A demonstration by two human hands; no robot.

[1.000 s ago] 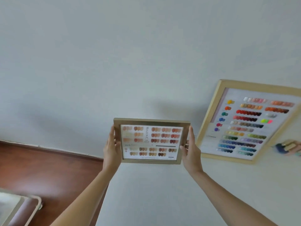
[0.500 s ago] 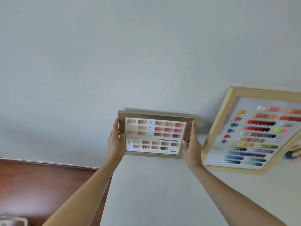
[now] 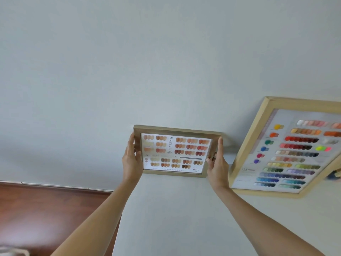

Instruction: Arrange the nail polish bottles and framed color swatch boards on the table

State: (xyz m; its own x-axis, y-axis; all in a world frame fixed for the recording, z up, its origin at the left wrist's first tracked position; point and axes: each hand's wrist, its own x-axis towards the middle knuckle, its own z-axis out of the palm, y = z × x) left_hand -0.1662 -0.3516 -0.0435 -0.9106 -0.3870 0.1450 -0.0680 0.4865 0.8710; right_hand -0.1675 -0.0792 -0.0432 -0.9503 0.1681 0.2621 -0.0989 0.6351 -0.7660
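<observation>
Near the centre of the frame, both hands are gripping a small framed swatch board (image 3: 176, 152) of nude and brown shades: the left hand (image 3: 131, 159) is clasping its left edge, the right hand (image 3: 217, 163) its right edge. It is standing against the wall (image 3: 147, 61) at the back of the white worktop (image 3: 175, 218). At right, a larger multicolour swatch board (image 3: 287, 148) is leaning there too.

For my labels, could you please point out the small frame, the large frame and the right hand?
small frame (image 3: 177, 129): head view, top wooden edge.
large frame (image 3: 247, 143): head view, left wooden edge.
right hand (image 3: 217, 168): head view, back of hand.
</observation>
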